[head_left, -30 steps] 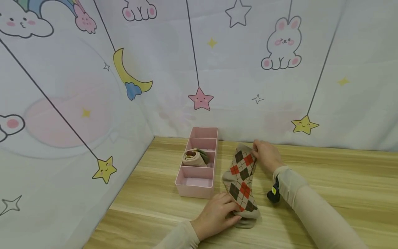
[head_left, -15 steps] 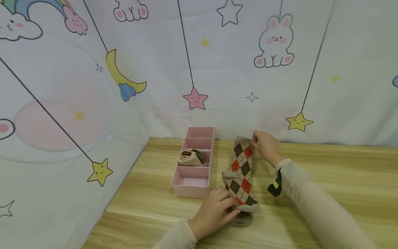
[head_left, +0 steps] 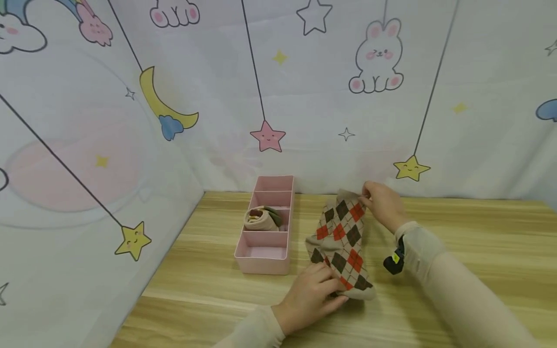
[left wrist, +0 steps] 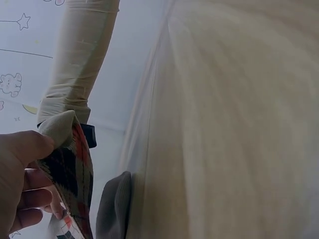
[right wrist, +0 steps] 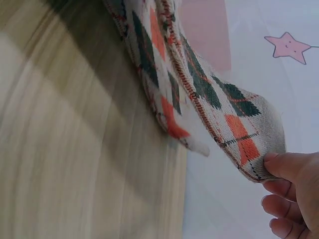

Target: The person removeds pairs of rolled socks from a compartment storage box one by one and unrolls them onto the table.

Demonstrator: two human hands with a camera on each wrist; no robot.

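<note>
An argyle sock [head_left: 354,241], beige with red and dark diamonds, stretches between both hands over the right side of the table. My right hand [head_left: 385,205] pinches its far end between thumb and fingers; the right wrist view shows that plain grey-beige tip [right wrist: 271,134] under the thumb. Its near end is pinched by my left hand [head_left: 309,297], with the thumb on the plain edge [left wrist: 59,128] in the left wrist view. Beneath hangs or lies a second argyle layer [right wrist: 172,117], apart from the lifted one. A grey knitted end [left wrist: 114,206] shows below in the left wrist view.
A pink box [head_left: 263,266] with several compartments stands left of the sock. One compartment holds a rolled beige and green sock [head_left: 262,220]. A white cloth printed with stars and rabbits [head_left: 376,58] hangs behind and left of the wooden table [head_left: 187,285].
The upper sock is lifted and spread wider, and both hands have shifted right relative to the box. The plain end that showed below the left hand is now hidden in the head view.
</note>
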